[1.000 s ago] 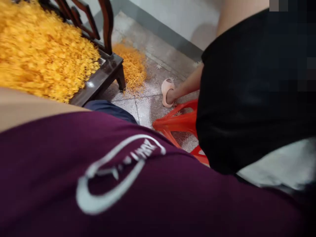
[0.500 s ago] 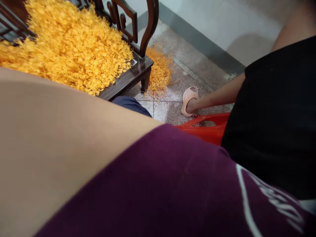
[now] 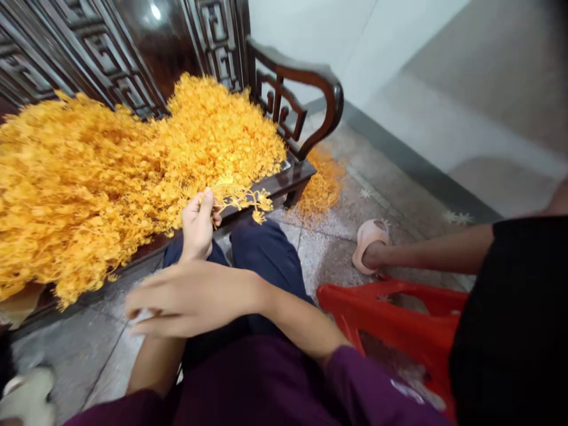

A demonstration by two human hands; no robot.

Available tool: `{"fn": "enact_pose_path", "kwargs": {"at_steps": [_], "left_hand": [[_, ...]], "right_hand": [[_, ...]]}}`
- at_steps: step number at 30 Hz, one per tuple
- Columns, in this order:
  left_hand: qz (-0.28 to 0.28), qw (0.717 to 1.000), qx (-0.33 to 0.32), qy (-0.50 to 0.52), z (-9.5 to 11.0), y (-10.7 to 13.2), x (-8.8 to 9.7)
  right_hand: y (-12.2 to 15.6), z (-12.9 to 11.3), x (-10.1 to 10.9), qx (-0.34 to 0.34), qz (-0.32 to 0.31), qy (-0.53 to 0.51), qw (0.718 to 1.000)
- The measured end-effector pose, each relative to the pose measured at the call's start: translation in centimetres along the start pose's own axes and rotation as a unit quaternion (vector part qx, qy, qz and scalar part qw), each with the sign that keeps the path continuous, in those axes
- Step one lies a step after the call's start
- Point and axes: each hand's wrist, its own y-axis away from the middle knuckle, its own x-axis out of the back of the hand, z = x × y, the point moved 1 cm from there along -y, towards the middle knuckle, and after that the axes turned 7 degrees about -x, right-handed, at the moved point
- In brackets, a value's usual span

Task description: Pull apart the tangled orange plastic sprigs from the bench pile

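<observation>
A big heap of yellow artificial flower sprigs (image 3: 89, 177) lies on a dark carved wooden bench (image 3: 295, 174). My left hand (image 3: 197, 225) is closed, pinching one yellow sprig (image 3: 242, 201) at the heap's front edge, above my dark blue trouser knees (image 3: 261, 260). Below it, my right hand (image 3: 186, 299) reaches across to the left with fingers stretched out flat. It is blurred by motion and nothing shows in it. My purple sleeve (image 3: 355, 373) runs along the bottom of the view.
A smaller orange pile (image 3: 322, 186) lies on the speckled floor beside the bench leg. A red plastic stool (image 3: 390, 319) stands to my right. Another person in black (image 3: 510, 331) sits there, one pink-slippered foot (image 3: 370, 242) on the floor. A pale slipper (image 3: 26, 393) is at the bottom left.
The view has swung up and off my purple shirt and arm. Both hands now show, and the bench back and heap fill the upper left.
</observation>
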Motion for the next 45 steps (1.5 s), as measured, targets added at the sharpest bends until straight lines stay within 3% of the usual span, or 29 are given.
{"fn": "enact_pose_path", "kwargs": {"at_steps": [1, 3, 6, 9, 12, 14, 16, 18, 21, 25, 28, 34, 38, 45], "left_hand": [[-0.02, 1.0, 0.007, 0.012, 0.4, -0.5, -1.0], [-0.057, 0.998, 0.018, 0.036, 0.8, -0.8, -2.8], [-0.086, 0.992, 0.037, 0.083, 0.5, -0.1, -4.1], [-0.083, 0.987, 0.074, 0.116, -0.7, 0.6, -3.9], [-0.073, 0.984, 0.09, 0.134, -1.8, 0.3, -3.1], [-0.082, 0.984, 0.082, 0.135, -2.3, -0.2, -2.7], [-0.102, 0.986, 0.07, 0.114, -2.5, -0.8, -2.3], [-0.12, 0.987, 0.066, 0.079, -2.7, -1.2, -2.1], [-0.15, 0.982, 0.098, 0.067, -2.8, -1.5, -1.8], [-0.178, 0.959, 0.179, 0.13, -2.6, -1.5, -1.3], [-0.177, 0.948, 0.214, 0.157, -2.4, -1.5, -1.1], [-0.1, 0.945, 0.226, 0.215, -1.8, -1.5, -1.1], [-0.053, 0.901, 0.257, 0.344, -1.9, -1.8, -0.8], [0.068, 0.876, 0.255, 0.403, -3.1, -2.3, 0.3]], "right_hand": [[1.6, 0.6, 1.5, 0.008, 0.012, -0.026, 1.0], [5.4, 2.0, 4.4, -0.03, 0.098, -0.095, 0.99], [9.5, 5.0, 6.6, -0.161, 0.306, -0.158, 0.925], [10.0, 9.2, 5.8, -0.234, 0.467, -0.249, 0.816], [8.5, 12.9, 4.2, -0.246, 0.51, -0.394, 0.724], [7.8, 14.3, 3.7, -0.237, 0.508, -0.45, 0.695], [7.7, 14.8, 3.7, -0.222, 0.504, -0.464, 0.694], [7.9, 15.0, 3.8, -0.207, 0.493, -0.458, 0.71], [8.3, 15.1, 3.7, -0.202, 0.465, -0.4, 0.764], [8.5, 15.3, 3.4, -0.197, 0.386, -0.294, 0.852], [8.7, 15.5, 3.5, -0.168, 0.36, -0.252, 0.882], [9.0, 15.0, 3.6, -0.214, 0.424, -0.168, 0.864], [8.6, 14.2, 3.5, -0.232, 0.433, -0.116, 0.863], [8.7, 13.4, 2.8, -0.214, 0.518, -0.205, 0.802]]}}
